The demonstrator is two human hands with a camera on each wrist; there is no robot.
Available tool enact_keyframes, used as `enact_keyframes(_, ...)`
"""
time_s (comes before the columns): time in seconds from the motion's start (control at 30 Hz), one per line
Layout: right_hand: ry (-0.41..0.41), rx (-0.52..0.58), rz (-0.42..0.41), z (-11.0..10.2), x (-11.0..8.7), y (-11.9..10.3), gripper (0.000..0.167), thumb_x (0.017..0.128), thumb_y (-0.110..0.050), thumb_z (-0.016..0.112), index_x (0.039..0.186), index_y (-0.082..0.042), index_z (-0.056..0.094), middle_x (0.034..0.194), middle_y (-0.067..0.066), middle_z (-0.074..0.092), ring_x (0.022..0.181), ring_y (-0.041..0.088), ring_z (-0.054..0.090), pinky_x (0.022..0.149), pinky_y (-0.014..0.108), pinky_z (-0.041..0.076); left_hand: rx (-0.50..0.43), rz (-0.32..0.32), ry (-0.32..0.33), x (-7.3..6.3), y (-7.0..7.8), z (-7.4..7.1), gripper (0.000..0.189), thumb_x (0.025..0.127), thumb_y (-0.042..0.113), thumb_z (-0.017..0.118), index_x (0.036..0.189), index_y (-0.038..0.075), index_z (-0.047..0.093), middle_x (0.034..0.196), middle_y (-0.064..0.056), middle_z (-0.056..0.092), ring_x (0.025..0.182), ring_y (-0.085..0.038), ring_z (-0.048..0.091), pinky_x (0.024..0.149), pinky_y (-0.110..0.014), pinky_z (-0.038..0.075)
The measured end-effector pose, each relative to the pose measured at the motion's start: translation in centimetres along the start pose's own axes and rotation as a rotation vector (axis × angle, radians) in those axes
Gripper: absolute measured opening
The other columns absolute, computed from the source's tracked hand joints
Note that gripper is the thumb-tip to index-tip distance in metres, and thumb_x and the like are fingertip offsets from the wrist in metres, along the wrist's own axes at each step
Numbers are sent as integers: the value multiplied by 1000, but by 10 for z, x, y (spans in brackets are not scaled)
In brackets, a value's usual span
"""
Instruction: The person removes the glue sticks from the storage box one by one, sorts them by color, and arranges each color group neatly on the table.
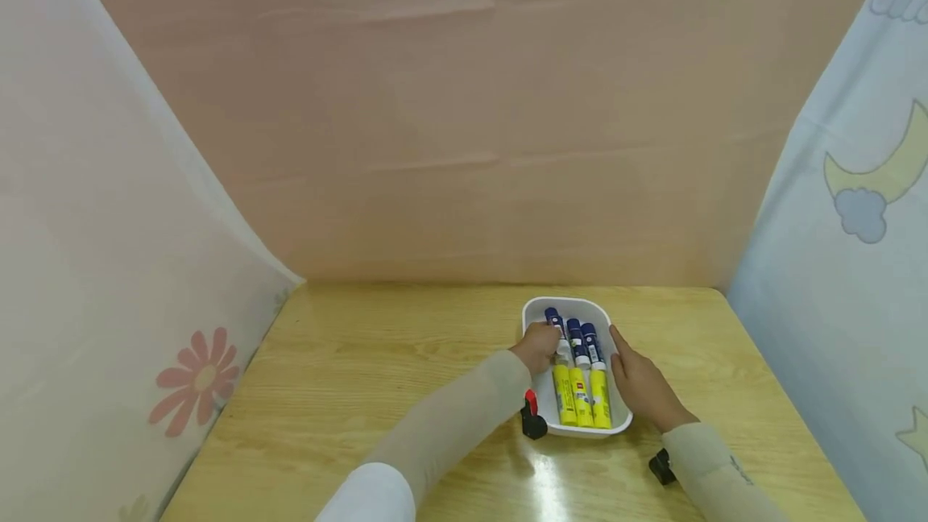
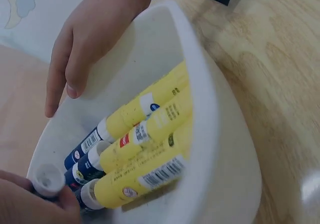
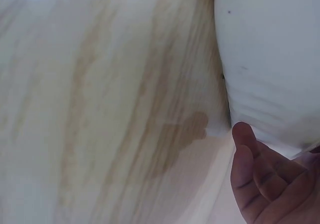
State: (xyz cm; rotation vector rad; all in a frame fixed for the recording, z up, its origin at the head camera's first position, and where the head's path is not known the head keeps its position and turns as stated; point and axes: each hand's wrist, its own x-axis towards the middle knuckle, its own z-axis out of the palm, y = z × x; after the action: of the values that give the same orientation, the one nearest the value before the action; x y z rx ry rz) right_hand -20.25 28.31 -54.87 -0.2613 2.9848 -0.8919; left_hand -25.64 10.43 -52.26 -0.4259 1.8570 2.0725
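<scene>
A white plastic basket (image 1: 622,419) stands on the table with glue sticks lying inside in two rows. Nearer the front are three yellow glue sticks (image 1: 582,399); behind them lie blue ones with white ends (image 1: 576,337). My left hand (image 1: 538,347) reaches over the basket's left side and pinches a blue glue stick (image 1: 553,317) at the row's left. Its white end (image 2: 49,179) points up between thumb and fingers in the left wrist view. My right hand (image 1: 644,383) grips the basket's right wall, thumb on the inner side and fingers outside (image 3: 245,159).
The wooden table (image 1: 377,345) extends to both sides of the basket. A tan cloth (image 1: 471,127) hangs behind it, with patterned cloths at left (image 1: 87,224) and right (image 1: 819,280). Black wrist-camera mounts (image 1: 534,424) sit close to the basket's front.
</scene>
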Motion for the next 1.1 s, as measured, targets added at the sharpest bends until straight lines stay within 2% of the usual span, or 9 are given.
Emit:
enact_keyframes(0.1,12,-9,-17,-1,-1,1,56,106,-17,35,155,-4,13,144,31,38,124,48,47,99,62,40,-57,31,-113,-1,2,-3,37,98,2,47,134,-5,51,111,-16,61,87,-19,54,83,-32,48)
enact_keyframes(0.23,20,-37,-38,-2,-1,1,56,105,-16,35,155,-2,14,143,32,40,121,49,49,98,62,41,-155,80,-256,0,10,-14,45,100,8,52,143,-1,44,126,-14,58,106,-22,55,102,-41,44)
enact_keyframes(0.4,-6,-47,-24,0,-1,0,57,106,-18,34,155,-3,11,145,31,37,122,49,48,99,62,41,-271,121,-379,-6,34,-38,50,98,9,57,144,1,42,129,-12,56,112,-22,56,104,-39,45)
enact_keyframes(0.5,-7,-45,-28,-1,-2,1,57,106,-18,34,156,-4,10,146,31,36,124,49,46,99,62,40,-322,132,-404,-8,51,-57,52,96,9,58,145,5,42,133,-11,53,116,-24,54,103,-38,45)
enact_keyframes(0.67,1,-48,-31,-5,-3,2,57,106,-18,33,155,-3,10,147,31,35,124,49,45,99,63,40,-375,142,-403,-1,71,-92,50,98,6,54,145,8,39,138,-14,43,114,-26,49,97,-39,46)
enact_keyframes(0.73,3,-48,-30,-7,-3,3,56,106,-18,33,156,-4,10,146,32,35,124,49,46,99,63,40,-382,146,-384,1,77,-106,49,98,6,52,146,8,37,138,-15,41,112,-26,47,95,-39,45)
enact_keyframes(0.83,7,-53,-27,-9,-2,5,56,106,-19,32,156,-4,9,145,32,36,121,49,49,96,62,43,-375,147,-343,5,83,-127,50,99,7,51,147,8,34,140,-16,38,116,-29,45,99,-43,42)
enact_keyframes(0.93,5,-60,-15,-11,-4,8,57,106,-19,32,156,-4,9,144,33,38,117,48,53,92,62,46,-276,135,-273,7,80,-142,53,99,10,54,147,6,33,142,-17,39,124,-32,44,104,-47,40)
enact_keyframes(1.1,-16,-47,2,-15,-6,10,57,106,-21,31,156,-6,7,147,31,34,123,49,48,97,62,42,-78,75,-140,10,58,-158,58,97,11,61,145,2,31,137,-20,46,123,-32,51,101,-44,46)
